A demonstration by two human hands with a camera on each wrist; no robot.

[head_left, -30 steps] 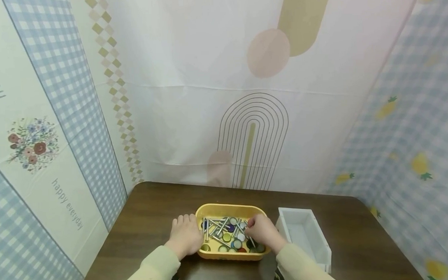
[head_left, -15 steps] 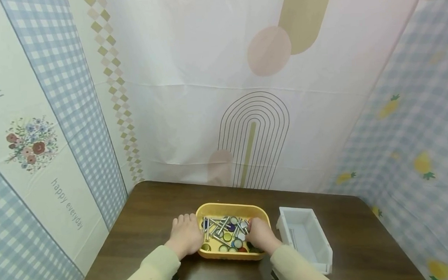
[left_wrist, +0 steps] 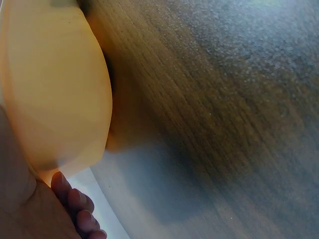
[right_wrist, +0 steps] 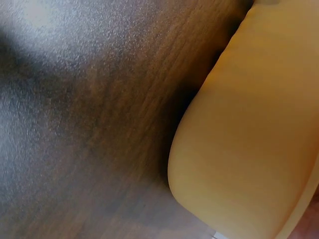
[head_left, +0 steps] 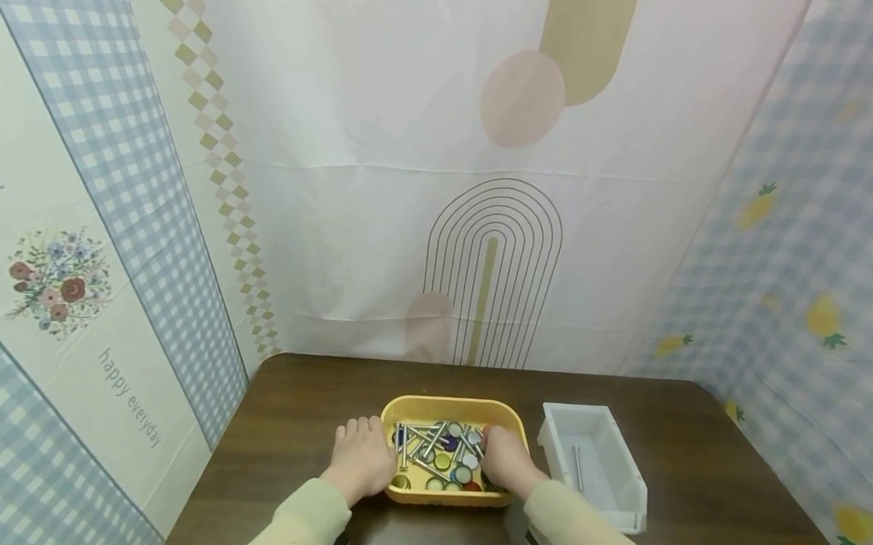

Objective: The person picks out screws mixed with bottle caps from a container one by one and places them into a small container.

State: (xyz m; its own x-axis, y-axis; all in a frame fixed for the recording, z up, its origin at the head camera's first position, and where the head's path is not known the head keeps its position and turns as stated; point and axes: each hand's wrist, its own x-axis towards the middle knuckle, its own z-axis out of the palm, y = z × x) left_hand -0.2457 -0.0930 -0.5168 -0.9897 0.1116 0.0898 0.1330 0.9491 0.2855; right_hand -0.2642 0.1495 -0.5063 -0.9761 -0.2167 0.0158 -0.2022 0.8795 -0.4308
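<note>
A yellow tray (head_left: 444,499) holds several metal bolts (head_left: 430,468) and bottle caps (head_left: 442,461) in mixed colours. My left hand (head_left: 363,458) grips the tray's left end. In the left wrist view its curled fingers (left_wrist: 79,201) lie by the tray's outer wall, and the thumb cannot be made out. My right hand (head_left: 508,459) reaches down into the tray's right part, among bolts and caps. Its fingertips are hidden, so what they hold, if anything, does not show. Right of the tray stands a white bin (head_left: 629,466) with a single bolt (head_left: 578,468) on its floor.
Both containers stand on a dark wooden table (head_left: 318,389). Behind it hangs a pale patterned cloth (head_left: 349,251), with checked cloths at both sides. The right forearm passes close to the white bin's near left side.
My right hand has lowered from above the tray's right side into the contents. The bolt in the white bin has shifted right from the left wall. My left hand stays put.
</note>
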